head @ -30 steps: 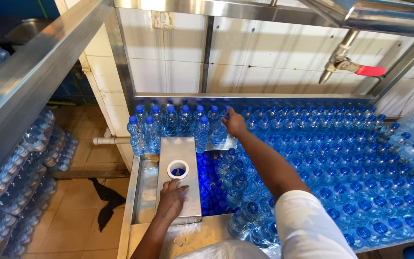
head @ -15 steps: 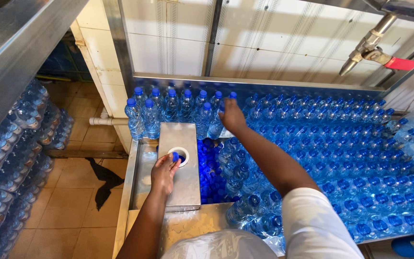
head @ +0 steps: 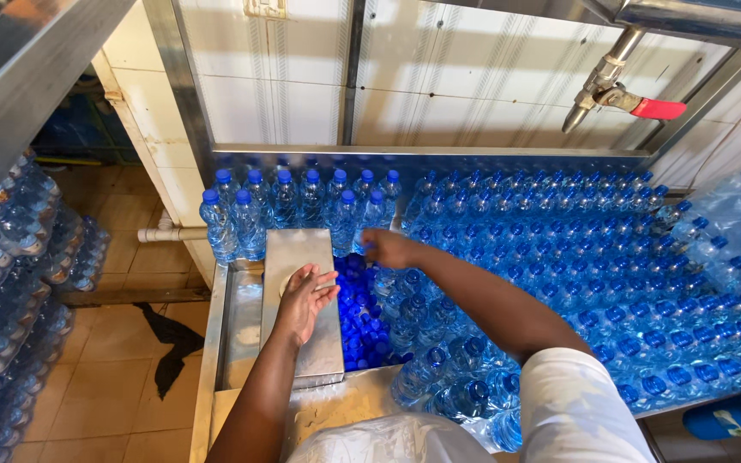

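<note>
My left hand (head: 304,297) lies flat and open, palm down, on the flat stainless-steel box (head: 302,310) that sits at the left end of the steel counter (head: 216,360), fingers spread over the round opening in its top, so I can't see into that hole. My right hand (head: 390,248) is stretched out farther, fingers curled around the blue cap of a clear plastic water bottle (head: 369,225) in the upright cluster at the far left; whether it's truly clamped tight I can't tell, but the fingers are closed on the top. Just right of the box, a pool of loose blue screw caps (head: 362,321) fills the gap. Beyond that, to the right, the whole counter is carpeted with blue-capped bottles (head: 576,257), packed side by side to the far steel rim. Up at the far right, a metal valve with a red lever handle (head: 623,94) hangs off a pipe against the white tiled wall (head: 302,86). Down on the left, shrink-wrapped packs of bottles (head: 10,283) are stacked on the tan floor.
</note>
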